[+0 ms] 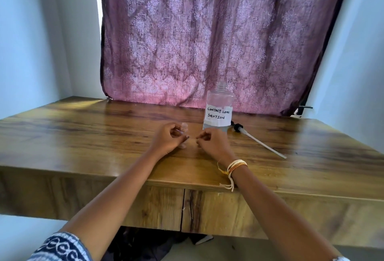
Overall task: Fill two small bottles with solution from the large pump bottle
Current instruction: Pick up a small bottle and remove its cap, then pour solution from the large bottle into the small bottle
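Observation:
The large clear bottle [219, 103], labelled "contact lens solution", stands on the wooden table [83, 136] with its neck uncovered. Its pump [239, 127] lies beside it on the right, the white tube pointing toward the table's right front. My left hand [169, 139] grips a small clear bottle [184, 127]; its top shows above my fingers and its base below them. My right hand [209, 143] is just right of it, fingers curled and thumb and forefinger pinched together close to my left thumb. I see nothing between those fingertips. No second small bottle is in view.
A patterned purple curtain [207, 42] hangs behind the table's far edge. White walls close in on the left and right. The table's front edge [187, 186] runs under my forearms, and dark items lie on the floor below.

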Tool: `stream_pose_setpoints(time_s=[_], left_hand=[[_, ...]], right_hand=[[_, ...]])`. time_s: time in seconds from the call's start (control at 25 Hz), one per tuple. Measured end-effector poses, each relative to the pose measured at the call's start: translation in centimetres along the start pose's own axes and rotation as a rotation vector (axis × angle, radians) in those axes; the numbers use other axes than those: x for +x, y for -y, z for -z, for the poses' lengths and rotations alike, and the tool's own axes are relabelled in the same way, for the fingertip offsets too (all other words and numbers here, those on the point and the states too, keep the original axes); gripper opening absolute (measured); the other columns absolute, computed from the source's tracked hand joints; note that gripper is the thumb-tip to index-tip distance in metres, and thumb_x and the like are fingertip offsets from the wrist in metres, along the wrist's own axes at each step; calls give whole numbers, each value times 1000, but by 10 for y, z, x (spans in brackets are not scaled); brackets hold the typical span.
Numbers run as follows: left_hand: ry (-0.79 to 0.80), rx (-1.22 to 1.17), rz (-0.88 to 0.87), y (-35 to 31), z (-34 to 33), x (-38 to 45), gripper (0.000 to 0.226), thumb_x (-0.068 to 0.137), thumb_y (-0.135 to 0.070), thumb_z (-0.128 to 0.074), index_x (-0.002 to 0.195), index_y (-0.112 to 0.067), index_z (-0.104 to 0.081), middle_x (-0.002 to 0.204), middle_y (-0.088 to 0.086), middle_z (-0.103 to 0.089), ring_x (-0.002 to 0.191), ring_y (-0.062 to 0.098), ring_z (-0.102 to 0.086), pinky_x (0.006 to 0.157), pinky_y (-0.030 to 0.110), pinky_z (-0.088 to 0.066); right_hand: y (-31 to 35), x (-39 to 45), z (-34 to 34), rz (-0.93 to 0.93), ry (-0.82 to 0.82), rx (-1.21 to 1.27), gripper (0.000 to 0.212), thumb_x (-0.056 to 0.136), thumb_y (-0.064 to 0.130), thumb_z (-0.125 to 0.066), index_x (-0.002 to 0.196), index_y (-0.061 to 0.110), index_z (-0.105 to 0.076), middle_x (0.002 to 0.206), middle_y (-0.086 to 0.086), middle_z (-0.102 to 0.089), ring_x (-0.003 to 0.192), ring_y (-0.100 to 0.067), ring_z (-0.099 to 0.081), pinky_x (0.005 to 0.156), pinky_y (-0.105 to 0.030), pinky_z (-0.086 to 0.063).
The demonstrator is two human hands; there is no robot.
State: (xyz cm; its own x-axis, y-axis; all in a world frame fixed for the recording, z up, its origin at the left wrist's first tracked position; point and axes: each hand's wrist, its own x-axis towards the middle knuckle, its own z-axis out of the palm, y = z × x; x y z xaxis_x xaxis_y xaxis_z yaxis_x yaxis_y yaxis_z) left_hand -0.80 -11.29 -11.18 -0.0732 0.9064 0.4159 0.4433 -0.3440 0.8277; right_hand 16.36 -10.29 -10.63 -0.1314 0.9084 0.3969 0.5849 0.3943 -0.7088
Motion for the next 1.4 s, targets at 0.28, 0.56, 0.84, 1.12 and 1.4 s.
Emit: stream_pose_setpoints(time_s=[0.28,0.56,0.84,1.12,1.4], left_hand=[[6,46,-68,-17,-10,16,27,74,-19,-81,91,-22,-61,77,-7,-68,71,6,-64,69,21,-52],[21,7,-34,-12,-37,9,27,76,-8,-75,71,-29,-60,66,-5,-62,60,7,-55,59,22,-46],[45,33,-71,-1,-36,11,21,76,-13,-77,78,-28,-62,72,-5,-65,62,7,-57,61,24,-51],[38,17,-61,4,-36,15,13,77,-21,-78,84,-21,-67,80,6,-71,68,12,-61,66,30,-52],[35,-53,-48,-3,-33,10,17,82,-22,-74,79,-33,-62,78,-7,-68,73,8,-63,68,18,-50]], right_hand=[[9,15,67,63,-494,256,22,77,20,-74,92,12,-60,86,-6,-63,71,-13,-57,60,-20,-48],[11,61,87,-114,-164,371,83,80,26,-77,143,3,-29,137,-17,-48,120,-24,-51,91,-31,-45],[7,76,85,-9,-96,304,19,75,26,-81,75,17,-64,72,4,-71,66,-9,-69,59,-23,-56],[8,66,82,23,-74,370,18,71,29,-84,81,27,-68,96,-13,-74,89,-34,-72,81,-55,-57],[1,53,95,100,-80,355,26,70,20,-84,91,25,-69,98,-16,-74,88,-34,-72,80,-58,-56]])
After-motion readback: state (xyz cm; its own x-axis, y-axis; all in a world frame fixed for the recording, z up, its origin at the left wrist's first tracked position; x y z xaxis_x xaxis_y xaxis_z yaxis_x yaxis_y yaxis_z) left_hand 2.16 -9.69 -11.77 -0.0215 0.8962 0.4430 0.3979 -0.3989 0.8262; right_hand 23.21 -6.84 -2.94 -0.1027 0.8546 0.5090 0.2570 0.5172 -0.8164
